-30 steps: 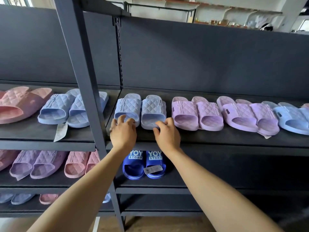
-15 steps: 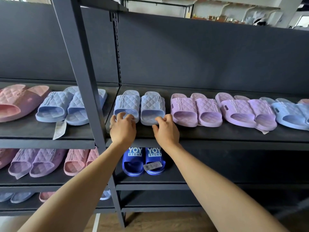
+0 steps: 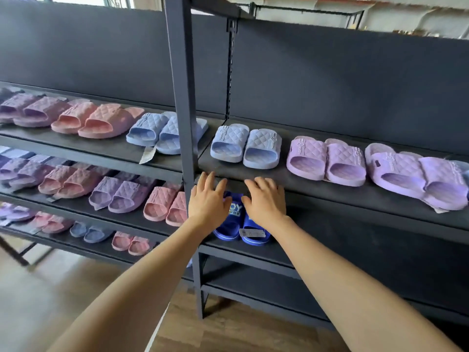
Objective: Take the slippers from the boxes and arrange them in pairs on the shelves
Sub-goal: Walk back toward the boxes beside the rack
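Note:
A pair of light blue quilted slippers [image 3: 245, 146] sits side by side on the upper dark shelf [image 3: 317, 189], just right of the grey upright post [image 3: 181, 97]. My left hand [image 3: 209, 200] and my right hand [image 3: 265, 199] hover in front of the shelf's front edge, a little short of that pair, fingers spread and holding nothing. Behind my hands, a dark blue pair [image 3: 241, 224] with a white tag lies on the shelf below, partly hidden. No boxes are in view.
Two lilac pairs [image 3: 326, 161] [image 3: 416, 179] follow to the right on the same shelf. Left of the post lie another blue pair [image 3: 162, 133], a pink pair [image 3: 94, 120] and several more pairs on lower shelves. Wooden floor [image 3: 228, 334] lies below.
Both hands have let go of the light blue pair and drawn back from it to the shelf's front edge. The view has swung left, showing more of the left shelves.

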